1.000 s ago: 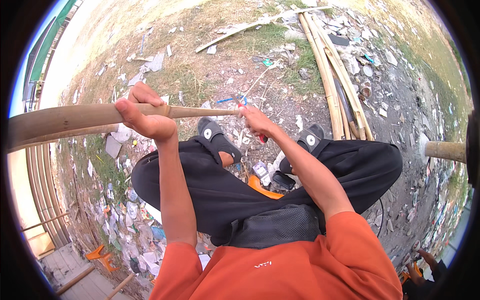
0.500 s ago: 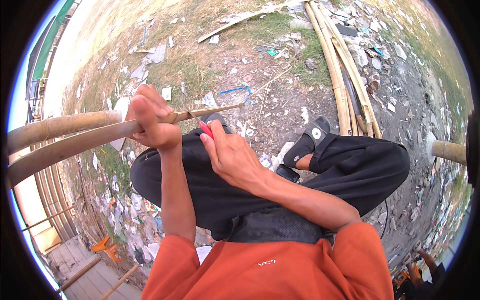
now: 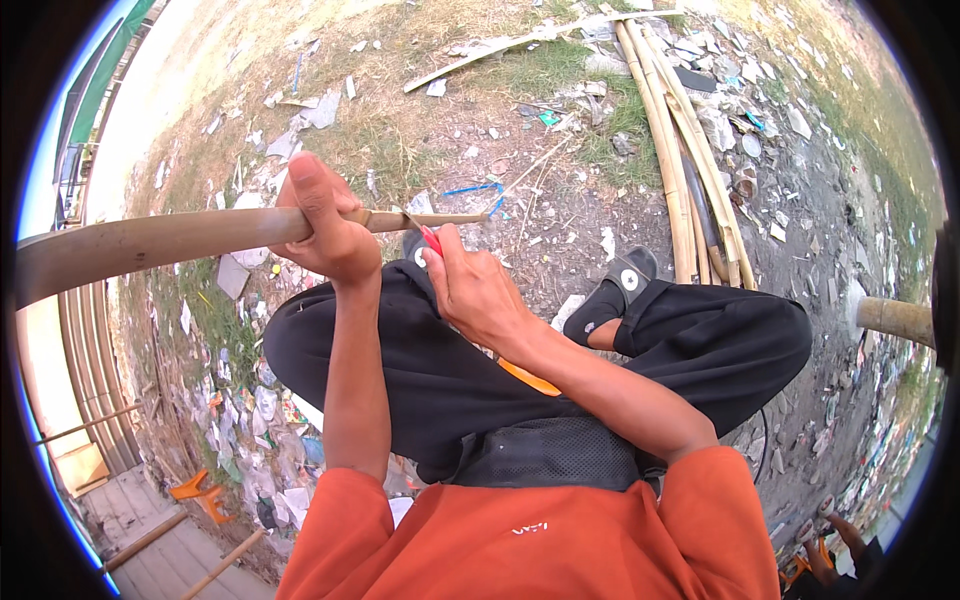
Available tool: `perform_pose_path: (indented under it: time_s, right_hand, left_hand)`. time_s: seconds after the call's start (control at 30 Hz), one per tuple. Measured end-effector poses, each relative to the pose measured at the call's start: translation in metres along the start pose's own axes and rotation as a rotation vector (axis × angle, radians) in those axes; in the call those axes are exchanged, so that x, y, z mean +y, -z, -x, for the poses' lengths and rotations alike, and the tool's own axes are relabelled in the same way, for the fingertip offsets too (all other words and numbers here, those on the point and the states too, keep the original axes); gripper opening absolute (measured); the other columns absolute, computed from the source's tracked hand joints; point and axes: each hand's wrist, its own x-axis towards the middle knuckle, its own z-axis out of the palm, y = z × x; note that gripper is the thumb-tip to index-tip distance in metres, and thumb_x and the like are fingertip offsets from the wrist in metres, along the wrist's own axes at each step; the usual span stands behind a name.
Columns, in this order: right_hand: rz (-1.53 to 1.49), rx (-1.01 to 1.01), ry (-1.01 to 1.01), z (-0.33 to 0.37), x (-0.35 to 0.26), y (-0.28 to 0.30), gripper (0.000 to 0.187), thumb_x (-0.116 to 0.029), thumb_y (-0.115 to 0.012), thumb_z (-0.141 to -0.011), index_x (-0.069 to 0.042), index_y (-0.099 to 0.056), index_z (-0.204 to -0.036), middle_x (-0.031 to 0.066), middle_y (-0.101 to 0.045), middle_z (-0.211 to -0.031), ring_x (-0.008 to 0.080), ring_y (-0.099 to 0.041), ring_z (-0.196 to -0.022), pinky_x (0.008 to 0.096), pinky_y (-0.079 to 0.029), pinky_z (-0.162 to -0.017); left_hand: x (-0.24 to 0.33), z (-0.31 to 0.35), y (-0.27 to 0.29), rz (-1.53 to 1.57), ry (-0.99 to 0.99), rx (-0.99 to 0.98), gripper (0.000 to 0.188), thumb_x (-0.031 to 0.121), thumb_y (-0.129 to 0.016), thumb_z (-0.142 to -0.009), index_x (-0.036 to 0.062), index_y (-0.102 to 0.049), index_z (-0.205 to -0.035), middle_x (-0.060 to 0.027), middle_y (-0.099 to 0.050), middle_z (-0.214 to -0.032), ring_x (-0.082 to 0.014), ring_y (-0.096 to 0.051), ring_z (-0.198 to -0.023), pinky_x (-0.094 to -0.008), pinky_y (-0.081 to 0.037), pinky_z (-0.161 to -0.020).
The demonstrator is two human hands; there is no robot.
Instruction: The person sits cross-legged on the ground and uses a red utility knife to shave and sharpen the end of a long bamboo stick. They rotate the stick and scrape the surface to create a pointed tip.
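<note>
Sitting with my knees spread in loose black trousers (image 3: 440,400), I have each hand clamped on its own thing, the two near each other but apart; my left hand (image 3: 325,225) wraps the bamboo strip (image 3: 150,245), thumb up, and my right hand (image 3: 478,290) is closed round the red handle of a small knife (image 3: 432,240); the strip lies across in front of me, from the left rim to a thin tip over the ground beyond my feet.

The blade sits against or just over the strip, a little past the left grip; I cannot tell whether it bites; to work well here, I would keep the edge shallow, follow the grain, ease off at the swollen joint, and point every stroke away from the left hand.

The strip is smooth, tan and flat, broad at the left and slender past the joint; a grey sandal (image 3: 632,275) rests on gritty, chip-strewn soil; farther off lie round, pale bamboo poles (image 3: 650,130), and a long, flat slat (image 3: 520,42) across dry grass.
</note>
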Motion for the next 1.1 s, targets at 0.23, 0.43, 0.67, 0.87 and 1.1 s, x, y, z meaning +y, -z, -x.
perform_pose_path:
  time_s: [0.23,0.43,0.67,0.87,1.1]
  right_hand:
    - [0.203,-0.065,-0.331,0.035,0.112,-0.019,0.028,-0.027,-0.039,-0.096,0.001,-0.041,-0.092,0.03,-0.054,-0.064,0.0489,-0.054,-0.065,0.0558,-0.04,-0.061]
    - [-0.053,-0.054,-0.257,-0.005,0.024,0.017,0.032,-0.029,-0.036,-0.097,0.001,-0.044,-0.098,0.0233,-0.056,-0.067,0.039,-0.055,-0.06,0.048,-0.038,-0.058]
    - [-0.155,0.037,-0.179,-0.045,-0.012,0.013,0.037,-0.034,-0.036,-0.097,0.001,-0.048,-0.096,0.0208,-0.053,-0.068,0.033,-0.055,-0.063,0.042,-0.039,-0.06]
    - [-0.064,0.078,-0.022,-0.046,-0.016,-0.006,0.026,-0.025,-0.038,-0.097,0.001,-0.041,-0.094,0.0288,-0.054,-0.067,0.0482,-0.053,-0.065,0.052,-0.037,-0.056]
    - [0.038,0.049,-0.072,-0.044,0.007,-0.021,0.028,-0.025,-0.036,-0.097,0.002,-0.043,-0.1,0.0302,-0.054,-0.066,0.0499,-0.054,-0.067,0.0562,-0.037,-0.058]
  left_hand:
    - [0.002,-0.002,-0.004,0.071,0.016,0.033,0.048,0.026,-0.054,-0.092,0.0068,-0.041,-0.05,0.0014,-0.037,-0.045,-0.0058,-0.034,-0.041,-0.0226,-0.023,-0.041]
    - [-0.026,-0.032,-0.008,0.07,0.123,-0.022,0.058,0.046,-0.055,-0.09,0.0102,-0.039,-0.047,0.0027,-0.037,-0.045,-0.0061,-0.034,-0.041,-0.0234,-0.024,-0.04]
    - [-0.048,-0.055,-0.013,0.004,0.109,-0.063,0.071,0.065,-0.029,-0.089,0.0072,-0.038,-0.049,-0.0034,-0.041,-0.051,-0.009,-0.034,-0.043,-0.0235,-0.023,-0.041]
    - [-0.051,-0.056,-0.014,-0.005,0.195,-0.081,0.075,0.067,-0.024,-0.089,0.0065,-0.037,-0.047,-0.0037,-0.04,-0.051,-0.0106,-0.034,-0.045,-0.0246,-0.026,-0.044]
    - [-0.044,-0.05,-0.003,0.02,0.194,-0.026,0.07,0.065,-0.028,-0.09,0.0074,-0.034,-0.05,-0.0019,-0.035,-0.051,-0.011,-0.032,-0.046,-0.0246,-0.026,-0.046]
